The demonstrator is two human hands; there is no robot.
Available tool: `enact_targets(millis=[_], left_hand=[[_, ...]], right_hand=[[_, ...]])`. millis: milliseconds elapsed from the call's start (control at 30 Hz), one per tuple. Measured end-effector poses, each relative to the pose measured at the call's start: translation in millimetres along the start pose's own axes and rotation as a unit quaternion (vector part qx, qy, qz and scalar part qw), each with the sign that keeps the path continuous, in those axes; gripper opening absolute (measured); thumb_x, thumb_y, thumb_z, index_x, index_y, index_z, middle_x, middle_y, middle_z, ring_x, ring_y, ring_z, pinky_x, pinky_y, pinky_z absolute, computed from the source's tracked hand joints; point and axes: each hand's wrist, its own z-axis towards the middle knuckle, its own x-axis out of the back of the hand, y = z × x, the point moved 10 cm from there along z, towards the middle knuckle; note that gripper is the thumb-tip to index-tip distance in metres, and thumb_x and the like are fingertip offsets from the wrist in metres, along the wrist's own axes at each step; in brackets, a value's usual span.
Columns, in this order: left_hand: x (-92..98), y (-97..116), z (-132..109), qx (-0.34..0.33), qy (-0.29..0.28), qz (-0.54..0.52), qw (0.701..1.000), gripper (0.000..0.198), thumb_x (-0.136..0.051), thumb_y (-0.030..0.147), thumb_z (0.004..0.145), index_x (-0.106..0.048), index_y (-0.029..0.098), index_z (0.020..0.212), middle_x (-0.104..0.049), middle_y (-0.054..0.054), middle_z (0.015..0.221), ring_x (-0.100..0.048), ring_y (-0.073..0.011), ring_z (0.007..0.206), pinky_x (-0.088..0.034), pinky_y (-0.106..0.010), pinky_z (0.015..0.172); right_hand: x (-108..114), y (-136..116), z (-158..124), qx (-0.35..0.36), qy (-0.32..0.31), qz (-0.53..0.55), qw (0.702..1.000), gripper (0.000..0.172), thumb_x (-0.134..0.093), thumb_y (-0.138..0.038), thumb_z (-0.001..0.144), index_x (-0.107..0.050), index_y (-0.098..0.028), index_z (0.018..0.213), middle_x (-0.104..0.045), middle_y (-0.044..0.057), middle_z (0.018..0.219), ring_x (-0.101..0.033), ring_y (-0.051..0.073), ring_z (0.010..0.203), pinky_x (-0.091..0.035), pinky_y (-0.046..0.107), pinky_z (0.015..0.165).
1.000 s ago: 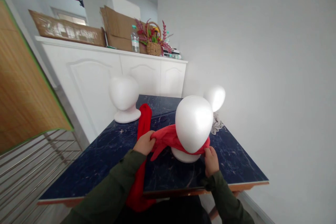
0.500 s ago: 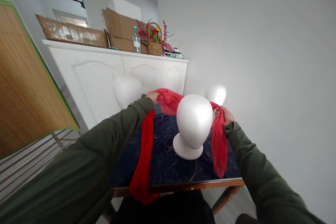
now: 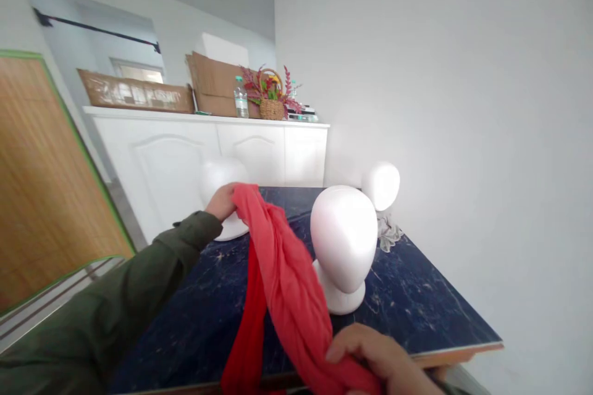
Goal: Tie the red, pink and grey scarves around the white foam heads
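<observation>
A long red scarf (image 3: 291, 278) is stretched diagonally in front of a white foam head (image 3: 343, 237), which stands upright on the dark marbled table (image 3: 417, 296). My left hand (image 3: 223, 202) grips the scarf's upper part, in front of a second foam head (image 3: 231, 174) at the left. At the lower right, near the table's front edge, my right hand (image 3: 375, 352) has its fingers closed on the other stretch of scarf. A darker red length hangs down from beside my left hand.
Behind the middle head are a third foam head (image 3: 380, 186) and a crumpled silvery cloth (image 3: 389, 232). A white cabinet (image 3: 176, 154) bears cardboard boxes (image 3: 139, 94), a bottle (image 3: 241, 99) and a flower basket (image 3: 272, 108). A wall borders the right side.
My right hand has come from behind the middle head to the near side, bringing the scarf across its front left. My left hand has moved left and lower. The view has tilted up.
</observation>
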Motion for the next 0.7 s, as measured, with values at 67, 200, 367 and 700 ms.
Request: enact_targets(millis=[67,200,367,700], left_hand=[[-11.3,-17.7,-0.2,-0.006,0.005,0.011,1.0,0.022,-0.052,0.013,0.064,-0.065,0.006,0.079,-0.07,-0.007,0.082,-0.062,-0.0219,0.082,-0.047,-0.036,0.083],[-38.5,-32.4,15.0,-0.007,0.026,0.028,0.999,0.034,-0.047,0.014,0.068,-0.061,0.008,0.098,-0.065,-0.011,0.103,-0.056,-0.0249,0.102,-0.041,-0.038,0.094],[-69.0,-51.4,9.0,-0.002,0.013,0.032,0.999,0.046,-0.046,0.011,0.067,-0.052,0.009,0.113,-0.057,-0.016,0.116,-0.053,-0.0259,0.108,-0.037,-0.041,0.098],[-178.4,-28.0,-156.5,-0.045,-0.293,-0.069,0.953,0.062,-0.06,0.03,0.068,-0.041,0.014,0.125,-0.049,-0.014,0.126,-0.049,-0.0238,0.113,-0.039,-0.038,0.097]], right_hand=[[-15.1,32.8,19.7,-0.008,0.06,-0.045,0.997,0.03,-0.055,-0.019,0.075,-0.054,-0.024,0.105,-0.061,0.003,0.098,-0.058,0.017,0.087,-0.047,0.027,0.077],[-48.1,91.3,66.4,-0.008,0.109,-0.082,0.991,0.042,-0.049,-0.02,0.077,-0.048,-0.018,0.119,-0.054,0.009,0.118,-0.049,0.02,0.11,-0.036,0.036,0.096],[-81.5,140.7,54.0,-0.05,-0.022,-0.134,0.989,0.032,-0.053,-0.024,0.076,-0.06,-0.017,0.106,-0.061,0.009,0.109,-0.054,0.022,0.103,-0.039,0.034,0.09],[118.8,221.1,-47.6,-0.156,0.377,-0.223,0.885,0.048,-0.052,-0.032,0.071,-0.046,-0.015,0.116,-0.052,0.012,0.117,-0.049,0.025,0.108,-0.04,0.039,0.089]])
